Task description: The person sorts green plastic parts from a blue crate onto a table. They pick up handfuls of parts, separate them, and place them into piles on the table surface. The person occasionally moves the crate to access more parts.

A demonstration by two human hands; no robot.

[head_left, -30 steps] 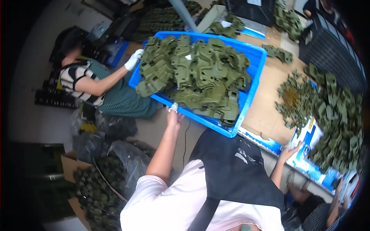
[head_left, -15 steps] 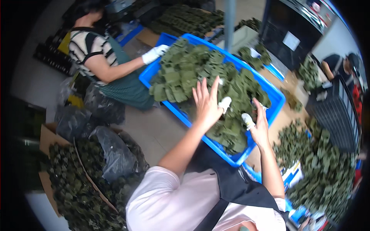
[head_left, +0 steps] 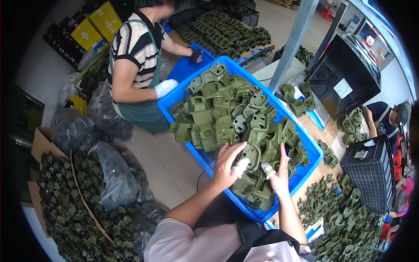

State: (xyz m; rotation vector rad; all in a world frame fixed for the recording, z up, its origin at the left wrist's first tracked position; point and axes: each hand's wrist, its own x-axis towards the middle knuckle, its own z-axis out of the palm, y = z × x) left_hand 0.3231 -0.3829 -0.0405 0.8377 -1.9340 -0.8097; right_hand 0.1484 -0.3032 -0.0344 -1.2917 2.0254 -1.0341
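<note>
A blue plastic bin holds a heap of olive-green molded plastic parts. Over its near end, my left hand rests against the parts, fingers spread and slightly bent, its thumb wrapped in white. Across from it, my right hand has its fingers stretched upward along the pile and a white-wrapped thumb apart from them. Several green parts lie between and below my two hands. Neither hand is visibly closed around a part; some fingertips merge with the heap.
A co-worker stands at the bin's left, a white-gloved hand by its rim. At lower left, a carton of dark green pieces has plastic bags on it. Loose green parts and a black crate are on the right, near another person.
The view has shifted, and my hands now sit lower against the near parts. The co-worker's gloved hand is lower beside the bin, and their other, dark-gloved hand has come into sight.
</note>
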